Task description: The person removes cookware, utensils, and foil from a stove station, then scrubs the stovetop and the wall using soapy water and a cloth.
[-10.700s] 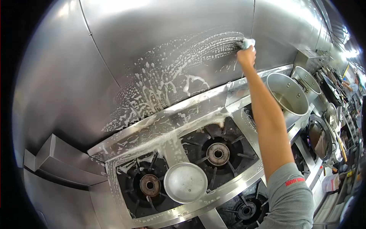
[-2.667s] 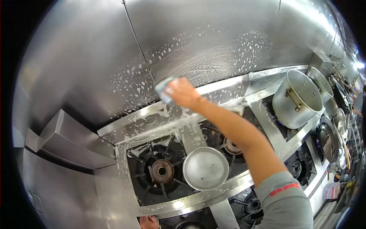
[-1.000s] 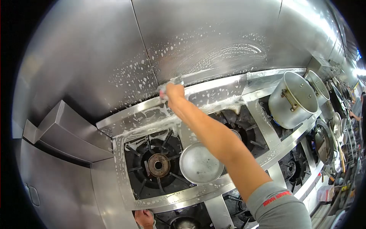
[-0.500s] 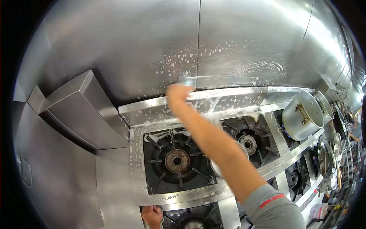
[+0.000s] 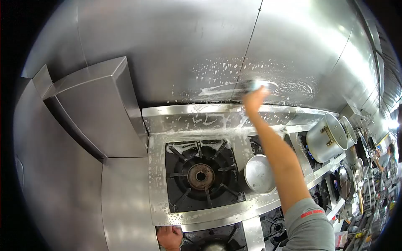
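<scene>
My right hand reaches up to the steel wall and presses a pale, bluish-white scrubbing pad against it. Motion smears both the pad and the fingers. White foam streaks and drops spread over the wall around the pad. Low in the view, my left hand rests at the stove's front rail with its fingers curled; what they close on is hidden. Between the hands lie a foam-spotted burner and a round metal pan.
Large aluminium pots stand on the burners at the right. A boxy steel housing juts out at the left. Pans and utensils crowd the far right, where another person is partly visible.
My right hand has swept the pad rightward along the wall, past the panel seam, leaving a longer foam streak. The view has shifted and more of the pan shows. My left hand stays low.
</scene>
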The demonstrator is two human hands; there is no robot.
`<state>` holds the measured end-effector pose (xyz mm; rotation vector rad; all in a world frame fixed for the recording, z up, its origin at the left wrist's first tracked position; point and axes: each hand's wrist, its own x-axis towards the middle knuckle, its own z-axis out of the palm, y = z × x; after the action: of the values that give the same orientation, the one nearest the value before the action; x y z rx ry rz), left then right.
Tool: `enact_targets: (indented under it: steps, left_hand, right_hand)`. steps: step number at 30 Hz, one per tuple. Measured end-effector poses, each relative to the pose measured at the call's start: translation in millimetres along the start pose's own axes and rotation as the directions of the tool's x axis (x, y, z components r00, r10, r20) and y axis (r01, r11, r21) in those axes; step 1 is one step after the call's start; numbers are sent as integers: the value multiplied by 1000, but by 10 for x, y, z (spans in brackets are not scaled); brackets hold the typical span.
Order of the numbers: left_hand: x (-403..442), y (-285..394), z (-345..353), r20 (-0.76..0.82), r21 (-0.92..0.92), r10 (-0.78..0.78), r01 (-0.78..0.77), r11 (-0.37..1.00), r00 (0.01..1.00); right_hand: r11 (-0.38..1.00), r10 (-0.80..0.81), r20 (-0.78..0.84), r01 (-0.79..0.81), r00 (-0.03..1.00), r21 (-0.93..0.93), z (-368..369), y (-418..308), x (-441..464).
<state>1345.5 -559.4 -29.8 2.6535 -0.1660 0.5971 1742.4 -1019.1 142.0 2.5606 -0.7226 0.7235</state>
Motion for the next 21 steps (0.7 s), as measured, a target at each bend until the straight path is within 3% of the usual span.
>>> enact_targets:
  steps: [1, 2, 3, 4, 6, 7, 8, 9, 10, 11, 12, 15, 16, 17, 18, 20, 21]
  left_hand:
    - [0, 2, -5, 25, 7, -9, 8, 1000, 1000]
    - [-4, 18, 0, 52, 15, -17, 17, 1000, 998]
    - [-19, 38, 27, 56, 13, -15, 14, 1000, 998]
    - [-32, 16, 50, 64, 15, -11, 10, 1000, 998]
    - [-50, -52, -7, 77, 25, -12, 11, 1000, 997]
    - [-17, -18, -10, 67, 34, -4, 2, 999, 998]
    - [-3, -13, -11, 61, 43, 5, -7, 999, 998]
    - [-41, -59, 20, 92, 31, -11, 8, 1000, 996]
    - [-3, -54, 16, 82, 32, -23, 20, 999, 996]
    - [46, -20, -14, 68, 18, -22, 21, 1000, 997]
    - [52, -16, -34, 60, 4, -22, 22, 1000, 998]
    - [9, -15, -31, 63, -25, -15, 16, 1000, 998]
    - [41, -20, -50, 67, -16, 2, -1, 1000, 998]
    - [31, -37, -41, 67, -8, 6, -5, 1000, 998]
    - [2, -58, -13, 60, -30, 3, -2, 1000, 998]
    - [-3, -50, -20, 56, -60, 4, 0, 998, 998]
    - [6, -22, -24, 26, -62, 1, 0, 998, 1000]
  right_hand:
    - [942, -281, -43, 267, 959, -201, -22, -325, -220]
    - [894, -445, -88, 436, 891, -107, -160, -559, -416]
    - [738, -511, -108, 500, 853, 453, -662, -621, -586]
    - [739, -507, -104, 493, 856, 459, -845, -537, -554]
    - [716, -653, -89, 651, 752, 252, -961, -290, -412]
    - [773, -505, -343, 592, 792, 230, -658, -96, -281]
    - [850, -338, -279, 419, 899, 320, -440, 126, -88]
    - [898, -243, -523, 394, 817, 199, -313, 391, 35]
    - [954, -227, -537, 296, 813, 46, 87, 678, 344]
    - [901, 134, -390, 51, 911, 430, -397, 571, 268]
    - [670, 419, -104, -230, 902, 705, -941, 393, 132]
    - [651, 499, -107, -291, 860, 700, -916, -388, 34]
    - [696, 390, -160, -177, 907, 696, -937, -757, -103]
    - [769, 240, -383, 66, 892, 636, -777, -1073, -214]
    - [788, 18, -374, 217, 927, 577, -927, -1263, -398]
    - [770, -379, -88, 367, 921, 522, -1314, -1324, -612]
    - [776, -379, -88, 369, 921, 512, -1212, -1206, -612]
